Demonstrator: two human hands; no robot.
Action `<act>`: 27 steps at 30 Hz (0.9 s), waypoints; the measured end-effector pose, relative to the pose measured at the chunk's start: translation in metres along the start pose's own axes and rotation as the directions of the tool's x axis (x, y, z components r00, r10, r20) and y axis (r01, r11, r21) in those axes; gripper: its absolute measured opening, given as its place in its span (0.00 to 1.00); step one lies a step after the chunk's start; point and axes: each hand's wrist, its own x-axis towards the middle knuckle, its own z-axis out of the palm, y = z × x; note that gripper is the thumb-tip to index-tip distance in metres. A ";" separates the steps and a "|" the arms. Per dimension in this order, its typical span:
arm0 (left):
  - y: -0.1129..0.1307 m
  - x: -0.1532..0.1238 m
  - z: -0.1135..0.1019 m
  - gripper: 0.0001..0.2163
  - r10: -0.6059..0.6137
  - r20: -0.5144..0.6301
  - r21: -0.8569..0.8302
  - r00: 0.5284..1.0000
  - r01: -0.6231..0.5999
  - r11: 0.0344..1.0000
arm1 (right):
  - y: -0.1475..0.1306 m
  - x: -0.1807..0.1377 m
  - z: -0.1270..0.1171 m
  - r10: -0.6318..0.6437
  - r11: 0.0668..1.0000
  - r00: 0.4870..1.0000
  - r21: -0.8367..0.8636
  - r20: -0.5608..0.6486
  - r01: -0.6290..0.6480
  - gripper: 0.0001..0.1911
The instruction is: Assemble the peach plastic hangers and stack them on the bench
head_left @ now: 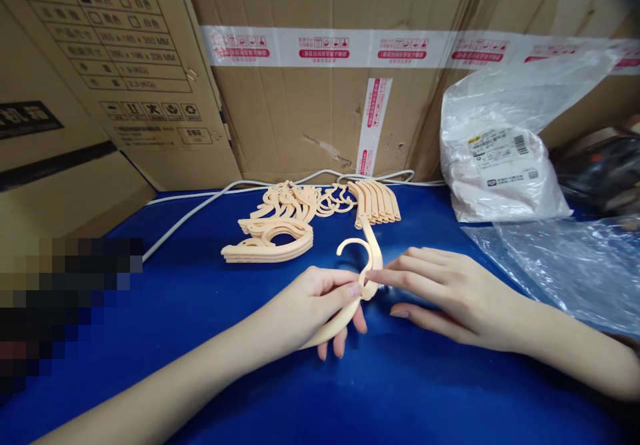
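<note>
Blue tabletop [425, 391], cartons [280, 111] behind. Hanger [377, 251] near centre: left hand's [313, 295] fingers clamped beside its joint [369, 291]; right hand's [450, 291] fingers apart, index at the joint. Probably light, stiff, smooth; best gripped beside joint.

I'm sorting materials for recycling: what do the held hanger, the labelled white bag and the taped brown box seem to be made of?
Hanger: probably moulded plastic; smooth, evenly beige, faintly shiny.
Bag: likely thin plastic film; crinkled, with soft highlights.
Box: cardboard by its look; matt brown, with scuffed patches.
</note>
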 end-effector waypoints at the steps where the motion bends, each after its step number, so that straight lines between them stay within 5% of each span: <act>1: 0.000 0.000 0.000 0.14 -0.001 0.000 0.000 1.000 0.001 1.000 | 0.000 0.000 0.000 0.003 1.000 1.000 0.002 0.005 -0.003 0.20; 17: -0.003 -0.001 -0.001 0.14 -0.015 0.000 0.073 1.000 0.015 0.997 | 0.001 -0.001 0.005 0.007 0.998 0.999 0.056 0.041 -0.009 0.25; 27: -0.001 -0.006 -0.002 0.15 -0.043 0.094 0.167 0.995 0.027 0.986 | -0.002 0.003 0.002 0.104 0.990 0.995 0.096 0.006 -0.104 0.17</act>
